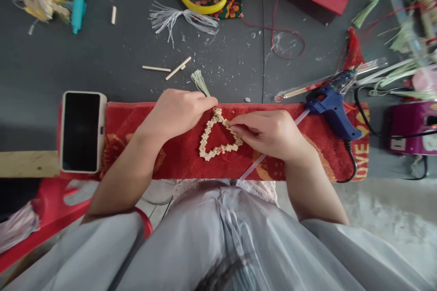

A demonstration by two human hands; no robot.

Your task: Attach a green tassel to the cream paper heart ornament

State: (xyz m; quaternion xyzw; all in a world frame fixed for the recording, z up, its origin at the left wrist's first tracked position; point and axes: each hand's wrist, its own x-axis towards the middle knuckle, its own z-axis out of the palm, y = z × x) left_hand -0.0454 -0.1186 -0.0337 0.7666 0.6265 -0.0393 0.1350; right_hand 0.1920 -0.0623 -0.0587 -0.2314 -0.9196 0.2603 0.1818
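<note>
A cream beaded loop [204, 138] lies in a rough triangle on the red towel [184, 159], with a bit of red thread at its lower side. At its top corner my left hand [179, 111] is closed, fingertips pinching the base of a pale green tassel [200, 81]. The tassel's strands point up and left past the towel's edge. On the loop's right side, my right hand [269, 132] pinches the beads between thumb and fingers. Its fingertips partly cover that stretch of beads.
A phone [83, 132] lies left of the towel. To the right rests a blue glue gun [336, 111] with its cord, near a purple box [413, 122]. Farther back are yellow- and orange-handled pliers [201, 0], a white tassel [184, 20], small wooden sticks [156, 68] and red thread [273, 22].
</note>
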